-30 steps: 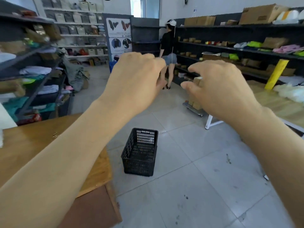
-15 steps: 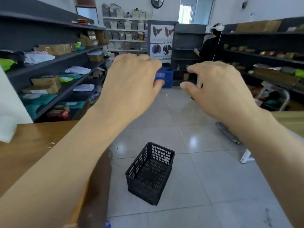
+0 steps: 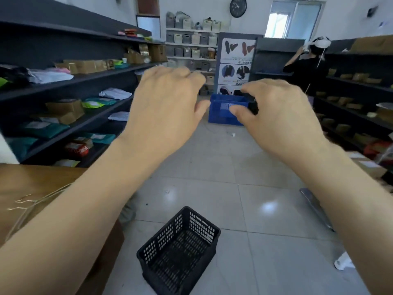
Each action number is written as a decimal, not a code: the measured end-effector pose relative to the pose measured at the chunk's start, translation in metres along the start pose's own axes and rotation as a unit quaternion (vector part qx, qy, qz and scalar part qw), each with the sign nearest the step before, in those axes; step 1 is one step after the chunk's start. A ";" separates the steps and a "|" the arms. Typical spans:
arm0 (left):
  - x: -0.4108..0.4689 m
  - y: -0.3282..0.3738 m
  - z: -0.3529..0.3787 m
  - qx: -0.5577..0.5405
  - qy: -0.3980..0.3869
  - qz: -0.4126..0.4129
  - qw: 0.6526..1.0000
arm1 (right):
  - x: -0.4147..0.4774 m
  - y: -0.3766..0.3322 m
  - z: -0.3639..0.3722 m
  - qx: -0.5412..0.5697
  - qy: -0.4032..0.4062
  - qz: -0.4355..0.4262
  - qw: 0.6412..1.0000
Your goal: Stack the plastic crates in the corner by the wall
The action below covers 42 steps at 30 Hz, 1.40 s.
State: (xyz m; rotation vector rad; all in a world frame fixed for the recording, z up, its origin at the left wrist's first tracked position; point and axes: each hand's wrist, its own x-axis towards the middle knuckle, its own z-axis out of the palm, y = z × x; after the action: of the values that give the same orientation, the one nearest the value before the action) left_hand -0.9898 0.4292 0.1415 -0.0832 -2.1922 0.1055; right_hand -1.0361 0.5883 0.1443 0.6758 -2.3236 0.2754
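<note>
A black perforated plastic crate point(image 3: 180, 250) stands upright on the tiled floor just below my arms, next to the corner of a wooden table. A blue crate point(image 3: 223, 111) sits far down the aisle against a poster stand, with a dark crate partly hidden behind my right hand. My left hand point(image 3: 165, 109) and my right hand point(image 3: 278, 116) are raised in front of me at chest height, fingers loosely curled and apart, holding nothing. Both hands are well above the black crate.
A wooden table point(image 3: 32, 188) fills the lower left. Dark shelving point(image 3: 70, 86) with boxes and packets lines both sides of the aisle. A person point(image 3: 308, 67) wearing a headset stands at the far right shelves. A flat cart edge point(image 3: 314, 207) lies on the floor at right.
The view has swung left and down the aisle, bringing the blue crate into sight. The black crate now appears lower and nearer. My hands stay raised in the same pose.
</note>
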 end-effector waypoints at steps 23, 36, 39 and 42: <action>0.047 0.023 0.151 0.204 0.014 -0.248 0.947 | 0.150 0.107 0.184 0.243 -0.020 -0.266 0.933; -0.047 -0.055 0.336 0.074 -0.148 -0.559 0.812 | 0.163 0.056 0.445 0.292 -0.287 -0.305 0.860; -0.099 -0.070 0.401 0.029 -0.198 -0.643 0.739 | 0.143 0.062 0.530 0.253 -0.374 -0.302 0.840; -0.163 -0.073 0.465 -0.019 -0.254 -0.719 0.646 | 0.108 0.072 0.617 0.205 -0.448 -0.308 0.814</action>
State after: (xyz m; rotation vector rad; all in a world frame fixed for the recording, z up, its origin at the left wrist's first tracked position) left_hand -1.2737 0.3196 -0.2522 1.8341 -2.1154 -0.9118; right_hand -1.4906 0.3780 -0.2393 2.0935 -2.7034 0.1609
